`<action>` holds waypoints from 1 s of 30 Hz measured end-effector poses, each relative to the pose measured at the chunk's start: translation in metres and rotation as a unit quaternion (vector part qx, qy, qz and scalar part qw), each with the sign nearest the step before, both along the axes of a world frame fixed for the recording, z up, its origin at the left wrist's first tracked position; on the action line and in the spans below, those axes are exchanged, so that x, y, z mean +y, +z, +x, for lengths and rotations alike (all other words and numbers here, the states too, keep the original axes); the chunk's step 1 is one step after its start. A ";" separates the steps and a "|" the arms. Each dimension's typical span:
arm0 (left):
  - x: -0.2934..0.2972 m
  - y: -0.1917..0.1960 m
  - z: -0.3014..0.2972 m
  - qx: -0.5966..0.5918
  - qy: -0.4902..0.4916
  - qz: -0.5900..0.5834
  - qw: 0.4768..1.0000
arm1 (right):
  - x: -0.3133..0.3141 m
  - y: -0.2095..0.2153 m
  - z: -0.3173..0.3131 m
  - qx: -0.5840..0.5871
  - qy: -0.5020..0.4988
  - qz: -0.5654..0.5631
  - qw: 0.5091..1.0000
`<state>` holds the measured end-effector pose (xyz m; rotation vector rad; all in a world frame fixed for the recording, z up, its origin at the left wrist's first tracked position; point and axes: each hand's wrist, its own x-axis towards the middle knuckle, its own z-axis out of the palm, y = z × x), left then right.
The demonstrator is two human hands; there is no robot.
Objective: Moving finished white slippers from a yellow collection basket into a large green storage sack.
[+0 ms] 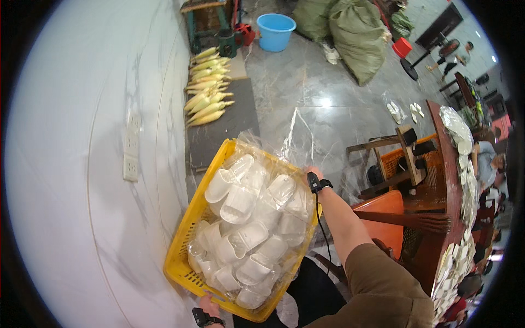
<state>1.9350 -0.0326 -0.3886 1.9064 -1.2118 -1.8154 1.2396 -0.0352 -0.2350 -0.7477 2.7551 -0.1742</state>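
Observation:
A yellow plastic crate [186, 229] is in front of me, set at an angle beside the white wall. Inside lie many white slippers [244, 240], wrapped in clear plastic film that spills over the far rim. My left hand [209, 306] is closed on the near end of the crate, by its handle slot. At the far right corner, my right hand [311, 174] grips the rim, its fingertips partly hidden. Both wrists carry black straps with small devices, and a thin cable hangs from the right one.
Corn cobs [208, 90] lie on a dark board along the wall, near a blue bucket [276, 31] and green sacks [358, 38]. On my right are a wooden stool [407, 158], an orange chair [383, 218] and a red table edge [445, 180] bearing white slippers. People are beyond.

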 end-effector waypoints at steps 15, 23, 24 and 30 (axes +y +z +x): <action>-0.077 0.333 -0.129 -0.065 -0.359 -0.319 0.875 | 0.046 0.257 -0.068 0.003 -0.073 -0.138 0.988; -0.215 0.334 -0.218 0.014 -0.444 -0.344 0.827 | 0.007 0.394 -0.112 0.077 -0.128 -0.170 0.974; -0.229 0.337 -0.230 0.025 -0.457 -0.351 0.817 | 0.008 0.403 -0.119 0.098 -0.119 -0.167 0.974; -0.297 0.360 -0.318 0.068 -0.516 -0.399 0.755 | 0.052 0.407 -0.174 0.105 -0.204 -0.246 0.942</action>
